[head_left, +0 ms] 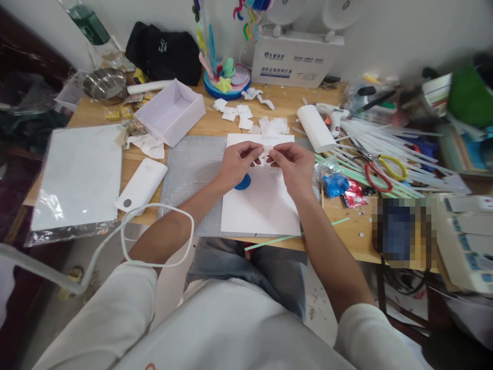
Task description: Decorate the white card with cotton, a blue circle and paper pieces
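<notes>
Between the fingertips of both hands is a small piece of white tissue paper (pixel 265 151). My left hand (pixel 241 162) pinches its left side, and my right hand (pixel 293 165) pinches its right side, thumbs close together. Both hands are over a white sheet of paper (pixel 262 216) lying on a grey cutting mat (pixel 185 174). A blue disc (pixel 243 182) lies on the sheet below my left hand, partly covered by it. Just beyond the sheet lie several cut white tissue squares (pixel 231 113) and a small heap of tissue pieces (pixel 274 125).
To the left are a white power bank (pixel 142 184), a lilac box (pixel 173 110) and a plastic-wrapped stack of white sheets (pixel 77 174). At right lie a tissue roll (pixel 316 127), a glue gun (pixel 335 121), scissors (pixel 379 174) and many glue sticks or straws. A white cable loop (pixel 157 205) hangs over my left forearm.
</notes>
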`<state>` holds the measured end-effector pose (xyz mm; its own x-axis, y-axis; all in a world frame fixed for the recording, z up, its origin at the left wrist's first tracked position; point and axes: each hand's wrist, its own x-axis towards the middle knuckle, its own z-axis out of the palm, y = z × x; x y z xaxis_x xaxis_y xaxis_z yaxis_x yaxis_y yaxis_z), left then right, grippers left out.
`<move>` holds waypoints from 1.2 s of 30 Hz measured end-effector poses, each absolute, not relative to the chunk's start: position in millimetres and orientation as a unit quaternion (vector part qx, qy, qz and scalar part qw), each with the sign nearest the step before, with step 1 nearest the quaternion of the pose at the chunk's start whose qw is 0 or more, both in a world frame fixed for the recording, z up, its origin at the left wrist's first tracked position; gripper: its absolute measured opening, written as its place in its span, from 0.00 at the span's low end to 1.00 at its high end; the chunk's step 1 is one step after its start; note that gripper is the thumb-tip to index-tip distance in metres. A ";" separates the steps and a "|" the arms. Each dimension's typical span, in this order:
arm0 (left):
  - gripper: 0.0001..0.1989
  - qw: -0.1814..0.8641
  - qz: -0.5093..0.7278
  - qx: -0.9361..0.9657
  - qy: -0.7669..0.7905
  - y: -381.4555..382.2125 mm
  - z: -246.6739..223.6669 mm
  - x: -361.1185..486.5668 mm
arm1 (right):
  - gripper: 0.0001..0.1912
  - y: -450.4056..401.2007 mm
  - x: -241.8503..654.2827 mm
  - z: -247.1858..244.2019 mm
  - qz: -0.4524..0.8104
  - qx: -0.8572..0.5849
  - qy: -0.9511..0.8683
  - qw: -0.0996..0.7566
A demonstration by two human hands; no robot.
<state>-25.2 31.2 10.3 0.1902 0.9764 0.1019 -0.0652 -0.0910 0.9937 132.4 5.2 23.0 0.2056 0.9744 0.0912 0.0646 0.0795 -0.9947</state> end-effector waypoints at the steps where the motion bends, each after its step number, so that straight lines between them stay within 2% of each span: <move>1: 0.07 0.533 0.486 0.556 0.413 31.4 10.9 -25.4 | 0.10 4.6 132.4 22.9 0.397 -0.544 -0.491 0.552; 5: 0.07 0.510 0.498 0.558 0.425 29.9 13.4 -25.9 | 0.09 0.1 131.3 25.9 0.286 -0.567 -0.531 0.561; 8: 0.07 0.446 0.526 0.574 0.442 25.3 15.0 -25.6 | 0.11 -2.8 130.3 28.2 0.244 -0.582 -0.518 0.578; 11: 0.06 0.375 0.535 0.614 0.444 20.1 14.4 -25.8 | 0.15 -4.5 126.8 27.4 0.348 -0.545 -0.501 0.575; 14: 0.08 0.336 0.535 0.656 0.413 18.2 9.4 -26.2 | 0.15 -5.6 121.5 25.9 0.457 -0.503 -0.456 0.575; 20: 0.13 0.277 0.520 0.726 0.354 20.7 -0.6 -24.9 | 0.13 -4.4 121.0 25.7 0.490 -0.504 -0.394 0.592; 28: 0.12 0.351 0.519 0.691 0.361 16.4 11.3 -23.4 | 0.18 -2.9 123.3 26.1 0.517 -0.505 -0.387 0.573; 33: 0.22 0.519 0.496 0.600 0.353 22.0 14.1 -24.8 | 0.16 -4.2 124.6 26.8 0.514 -0.486 -0.414 0.573; 36: 0.22 0.585 0.472 0.555 0.356 28.1 11.6 -24.8 | 0.13 -5.3 125.6 25.2 0.448 -0.487 -0.473 0.582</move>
